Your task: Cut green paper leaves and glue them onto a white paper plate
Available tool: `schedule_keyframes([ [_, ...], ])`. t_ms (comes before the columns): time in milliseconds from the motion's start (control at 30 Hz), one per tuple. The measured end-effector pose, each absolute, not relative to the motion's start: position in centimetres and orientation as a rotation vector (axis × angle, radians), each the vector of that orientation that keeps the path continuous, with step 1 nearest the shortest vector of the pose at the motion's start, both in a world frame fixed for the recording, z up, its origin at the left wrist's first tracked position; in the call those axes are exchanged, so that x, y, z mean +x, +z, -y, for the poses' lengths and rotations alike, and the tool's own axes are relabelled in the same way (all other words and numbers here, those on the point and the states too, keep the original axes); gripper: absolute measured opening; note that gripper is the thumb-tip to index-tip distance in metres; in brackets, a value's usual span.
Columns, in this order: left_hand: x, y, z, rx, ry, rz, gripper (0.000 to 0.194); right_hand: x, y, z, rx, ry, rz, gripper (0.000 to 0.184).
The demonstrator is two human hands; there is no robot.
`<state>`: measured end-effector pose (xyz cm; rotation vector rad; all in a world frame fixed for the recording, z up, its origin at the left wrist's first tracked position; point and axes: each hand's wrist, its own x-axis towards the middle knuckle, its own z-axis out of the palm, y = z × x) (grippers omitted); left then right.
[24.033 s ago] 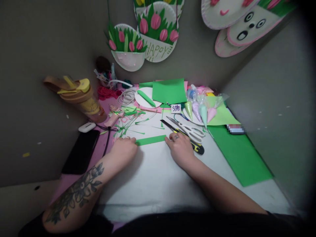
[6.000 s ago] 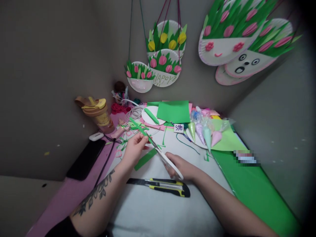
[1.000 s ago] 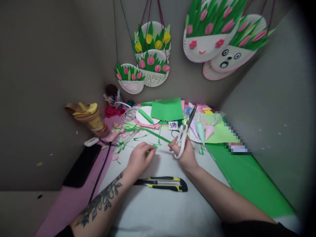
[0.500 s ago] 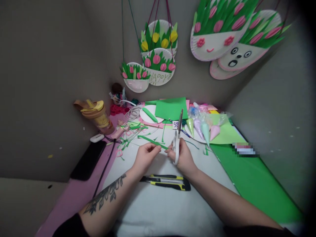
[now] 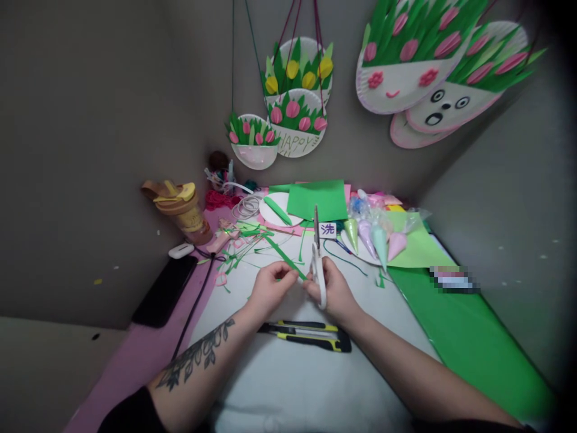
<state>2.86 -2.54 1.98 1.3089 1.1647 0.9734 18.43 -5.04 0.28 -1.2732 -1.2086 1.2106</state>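
My right hand (image 5: 336, 291) is closed round white-handled scissors (image 5: 319, 264), whose blades point away from me. Its fingertips also pinch the near end of a narrow green paper strip (image 5: 282, 254). That strip slants up and to the left from the fingers. My left hand (image 5: 273, 290) is closed, thumb and forefinger pressed together on the strip close to the right fingertips. Below both hands lies a black and yellow utility knife (image 5: 311, 335). Thin green paper offcuts (image 5: 234, 255) are scattered beyond my left hand.
At the back are a white paper plate (image 5: 270, 210), green sheets (image 5: 318, 198) and colored cone-shaped bags (image 5: 381, 240). A lidded cup (image 5: 183, 210), a phone (image 5: 164, 291) and an earbud case (image 5: 181, 250) stand left. Green board (image 5: 473, 337) lies right. Paper-plate flower crafts (image 5: 297, 129) hang above.
Earlier both hands held a wider strip flat; then the scissors, picked up, were cutting a strip. Over the last second the left fingers moved to the strip beside the right ones.
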Motion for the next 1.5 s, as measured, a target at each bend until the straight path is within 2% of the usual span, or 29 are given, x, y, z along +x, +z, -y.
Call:
schedule_keyframes([
  [233,0.6,3.0,0.6,0.954,1.462,-1.165,0.025,18.7,0.4,5.4,-1.114,1.551,1.364,0.034],
  [433,-0.7,3.8,-0.1,0.919,1.646,-1.11,0.025,19.2,1.3,5.6,-1.074,1.72,1.56,0.032],
  [867,-0.4,3.7,0.3,0.965,1.382,-1.284,0.019,19.2,1.6,5.6,-1.216,1.717,1.715,0.022],
  [1500,-0.1,3.7,0.6,1.021,1.333,-1.327,0.016,19.1,1.2,5.6,-1.29,1.708,1.714,0.018],
])
